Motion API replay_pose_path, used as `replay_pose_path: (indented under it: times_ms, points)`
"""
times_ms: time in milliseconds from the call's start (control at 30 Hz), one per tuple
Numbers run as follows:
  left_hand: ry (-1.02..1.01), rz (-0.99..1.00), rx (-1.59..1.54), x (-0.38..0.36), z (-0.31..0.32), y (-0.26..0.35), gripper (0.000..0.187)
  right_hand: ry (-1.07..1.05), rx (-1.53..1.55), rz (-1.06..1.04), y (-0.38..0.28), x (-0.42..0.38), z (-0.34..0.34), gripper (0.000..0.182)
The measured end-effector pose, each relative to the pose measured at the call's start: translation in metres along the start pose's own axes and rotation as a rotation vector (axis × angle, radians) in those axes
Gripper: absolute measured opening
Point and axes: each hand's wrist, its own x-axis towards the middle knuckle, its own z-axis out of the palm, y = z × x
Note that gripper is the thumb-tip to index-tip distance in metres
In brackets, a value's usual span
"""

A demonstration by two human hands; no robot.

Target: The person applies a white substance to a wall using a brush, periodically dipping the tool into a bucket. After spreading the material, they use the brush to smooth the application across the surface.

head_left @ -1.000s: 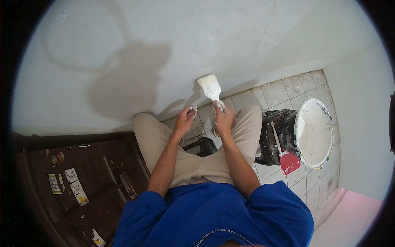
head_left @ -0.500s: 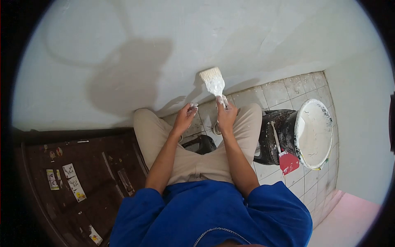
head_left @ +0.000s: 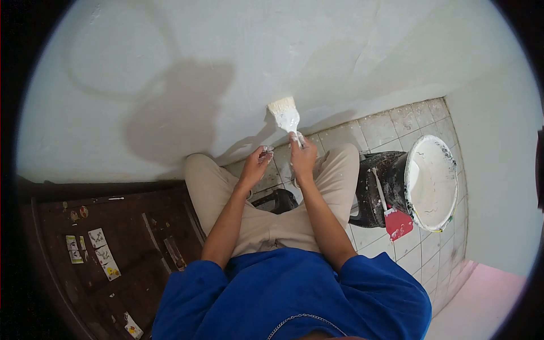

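Note:
My right hand (head_left: pixel 303 154) grips the handle of a wide paintbrush (head_left: pixel 287 119), its bristles pointing up and left against or close to the pale wall (head_left: pixel 340 62). White paint coats the brush's ferrule area and my fingers. Just left of it, my left hand (head_left: pixel 256 165) is closed, with the fingers curled together and white on the tips. Whether it pinches something small cannot be made out. Both hands are above my knees, near the foot of the wall.
To the right, a paint bucket (head_left: pixel 409 192) full of white paint stands on a black paint-stained object (head_left: pixel 374 195). A red scraper (head_left: pixel 398 224) with a pale handle leans there. Left is a dark wooden panel (head_left: pixel 130 249) with stickers. Tiled floor (head_left: pixel 377 130) meets the wall.
My right hand and the paintbrush have shifted slightly left, closer to my left hand. My left hand has stayed nearly in place.

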Motion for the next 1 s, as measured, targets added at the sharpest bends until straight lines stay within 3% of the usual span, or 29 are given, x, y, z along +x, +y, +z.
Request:
replay_pose_path:
  times_ms: [133,233,333,433,533,567,733,833,933,1000]
  points:
    - [0.032,0.06,0.003,0.004,0.003,-0.015,0.021,-0.111,-0.194,0.076,0.028,0.0,-0.004,0.032]
    - [0.028,0.009,-0.062,0.005,0.001,-0.018,0.021,-0.092,-0.051,0.071,0.006,-0.007,-0.016,0.032]
    - [0.032,0.034,-0.058,0.003,0.003,-0.019,0.021,-0.02,-0.001,-0.107,-0.017,-0.003,-0.01,0.031]
    - [0.025,0.076,-0.075,0.004,0.004,-0.022,0.021,-0.03,-0.008,0.011,0.021,0.005,0.01,0.036]
    - [0.041,0.08,-0.074,0.006,0.004,-0.016,0.02,-0.051,-0.288,0.08,0.07,0.0,0.01,0.034]
    - [0.037,0.054,-0.077,0.004,0.003,-0.012,0.02,-0.032,-0.199,0.034,0.072,-0.002,0.009,0.034]
    - [0.059,0.073,-0.108,0.002,0.002,-0.016,0.02,0.055,0.008,-0.155,0.001,-0.004,0.004,0.036]
    - [0.029,0.041,-0.064,0.005,0.001,-0.013,0.021,-0.02,-0.198,0.038,0.069,0.003,0.016,0.036]
    - [0.032,0.044,-0.049,0.004,0.001,-0.018,0.022,-0.131,-0.092,0.294,0.079,-0.005,0.011,0.036]
    - [0.039,0.042,-0.092,0.005,0.002,-0.017,0.022,-0.053,-0.109,0.195,0.078,-0.006,0.016,0.035]
